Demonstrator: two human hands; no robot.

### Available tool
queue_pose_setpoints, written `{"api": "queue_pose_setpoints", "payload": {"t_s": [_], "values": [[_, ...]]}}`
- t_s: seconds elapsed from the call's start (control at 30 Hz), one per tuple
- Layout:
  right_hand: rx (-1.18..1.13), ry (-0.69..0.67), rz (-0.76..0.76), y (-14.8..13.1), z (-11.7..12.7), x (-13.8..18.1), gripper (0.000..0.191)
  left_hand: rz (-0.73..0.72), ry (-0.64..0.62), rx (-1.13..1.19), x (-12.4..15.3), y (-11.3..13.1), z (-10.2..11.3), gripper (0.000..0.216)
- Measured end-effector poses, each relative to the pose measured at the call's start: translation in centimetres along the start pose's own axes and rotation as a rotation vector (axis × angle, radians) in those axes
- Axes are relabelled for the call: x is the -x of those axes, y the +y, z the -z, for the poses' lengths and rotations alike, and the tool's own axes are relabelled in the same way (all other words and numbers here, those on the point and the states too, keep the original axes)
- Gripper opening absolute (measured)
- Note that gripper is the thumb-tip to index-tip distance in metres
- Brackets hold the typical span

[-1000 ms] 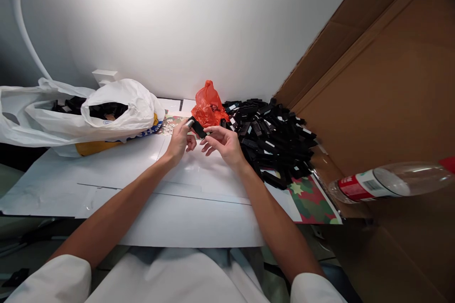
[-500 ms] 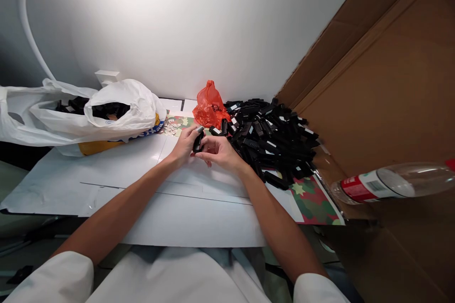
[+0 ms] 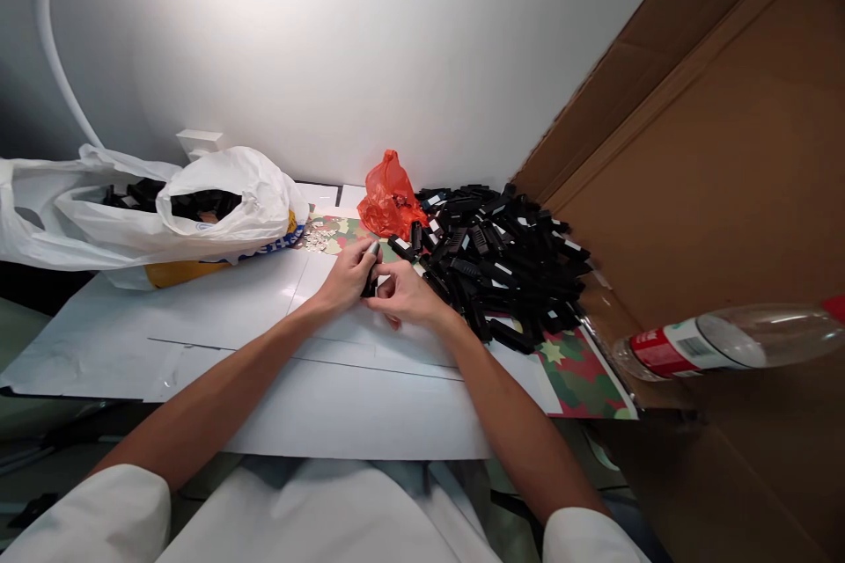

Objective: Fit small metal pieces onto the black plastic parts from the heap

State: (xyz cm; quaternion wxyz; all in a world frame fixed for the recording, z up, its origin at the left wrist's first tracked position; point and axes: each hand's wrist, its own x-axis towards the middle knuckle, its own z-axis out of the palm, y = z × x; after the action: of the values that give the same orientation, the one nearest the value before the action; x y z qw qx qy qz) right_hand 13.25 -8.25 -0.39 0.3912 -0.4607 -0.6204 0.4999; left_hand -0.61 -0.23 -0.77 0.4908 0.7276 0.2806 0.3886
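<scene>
My left hand (image 3: 347, 275) is wrapped round a small black plastic part (image 3: 371, 284) above the middle of the white tabletop. A grey, shiny end of it shows by the left thumb. From the right, my right hand (image 3: 413, 293) pinches the same part with thumb and fingertips. Most of the part is hidden by the fingers, so its exact kind cannot be made out. Just right of my hands lies a large heap of black plastic parts (image 3: 492, 268), long and narrow, several with white labels.
Behind my hands stands an open red plastic bag (image 3: 389, 202), with small pale pieces (image 3: 318, 236) scattered to its left. A white plastic bag (image 3: 257, 193) at left holds black parts. Cardboard (image 3: 713, 149) walls the right side, beside a plastic bottle (image 3: 726, 341). A lamp (image 3: 49, 35) shines at upper left.
Both hands have dropped slightly towards me with the black part. The part now stands steeper, and the right fingers have shifted on it.
</scene>
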Motion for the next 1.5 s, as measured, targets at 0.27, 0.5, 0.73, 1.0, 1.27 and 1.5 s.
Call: {"api": "queue_pose_setpoints", "payload": {"t_s": [0.27, 0.5, 0.73, 1.0, 1.27, 1.5], "values": [[0.026, -0.055, -0.011, -0.1, -0.1, 0.0, 0.014, 0.022, -0.039, -0.007, 0.1, -0.6, 0.2, 0.029], [0.005, -0.038, -0.013, 0.2, -0.5, -0.1, 0.023, 0.047, -0.063, -0.006, 0.0, -0.9, 0.2, 0.024], [0.006, -0.056, -0.016, 0.4, -0.5, -0.1, 0.031, 0.091, -0.091, 0.006, 0.2, -1.1, 0.4, 0.022], [0.014, -0.057, -0.039, 0.8, -0.8, -0.1, 0.031, 0.091, -0.086, 0.003, 0.3, -1.0, 0.7, 0.01], [-0.019, 0.005, 0.038, 0.7, -0.5, -0.3, 0.036, 0.064, 0.031, 0.069, -0.1, -0.8, 0.2, 0.02], [-0.076, 0.007, 0.062, 1.3, 0.1, -0.6, 0.044, 0.061, 0.096, 0.082, -0.6, -1.1, 0.1, 0.025]]}}
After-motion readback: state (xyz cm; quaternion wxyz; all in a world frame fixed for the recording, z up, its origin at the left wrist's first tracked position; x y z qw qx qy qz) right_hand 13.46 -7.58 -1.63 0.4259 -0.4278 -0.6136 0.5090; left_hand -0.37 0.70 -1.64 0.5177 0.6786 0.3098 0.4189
